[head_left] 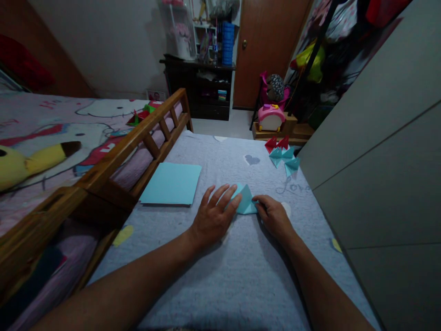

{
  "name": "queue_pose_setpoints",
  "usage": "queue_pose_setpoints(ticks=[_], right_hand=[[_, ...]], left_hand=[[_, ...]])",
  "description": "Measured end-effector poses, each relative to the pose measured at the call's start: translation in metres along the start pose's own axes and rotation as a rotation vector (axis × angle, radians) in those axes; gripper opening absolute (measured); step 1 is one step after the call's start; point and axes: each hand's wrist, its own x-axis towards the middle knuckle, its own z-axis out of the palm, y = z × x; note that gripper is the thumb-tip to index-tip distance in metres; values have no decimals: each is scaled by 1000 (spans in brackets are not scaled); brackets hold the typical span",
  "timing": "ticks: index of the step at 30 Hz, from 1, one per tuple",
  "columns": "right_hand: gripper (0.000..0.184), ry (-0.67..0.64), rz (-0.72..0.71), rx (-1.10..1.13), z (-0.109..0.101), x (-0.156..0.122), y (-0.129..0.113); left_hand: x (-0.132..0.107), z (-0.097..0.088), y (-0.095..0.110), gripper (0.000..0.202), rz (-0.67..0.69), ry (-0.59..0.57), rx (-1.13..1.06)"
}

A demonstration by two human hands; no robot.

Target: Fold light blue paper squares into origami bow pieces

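Observation:
A light blue sheet of folded paper (245, 202) lies on the bed between my hands, with a pointed flap standing up. My left hand (214, 215) rests over its left side, fingers stretched out and slightly spread. At the paper's right corner, my right hand (274, 215) pinches the edge between thumb and forefinger. To the left is a stack of light blue square paper (172, 184). Several folded paper shapes stand at the far right, blue ones (284, 158) in front and red ones (276, 143) behind.
A wooden bed rail (138, 142) runs along the left, with another bed beyond it holding a yellow plush toy (34, 163). A pale cabinet (386, 184) borders the right side. Past the bed's far end are a dark shelf unit (198, 87) and a pink toy (271, 118).

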Motion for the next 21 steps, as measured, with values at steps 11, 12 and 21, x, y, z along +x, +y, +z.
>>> queue_pose_setpoints(ticks=[11,12,21], right_hand=[[25,-12,31,-70,0,1,0],[25,-13,35,-75,-1,2,-1],[26,-59,-24,-63,-8,-1,-3]], left_hand=[[-12,15,7,42,176,-349,74],[-13,16,6,46,150,-385,76],[-17,14,-2,77,95,-505,-4]])
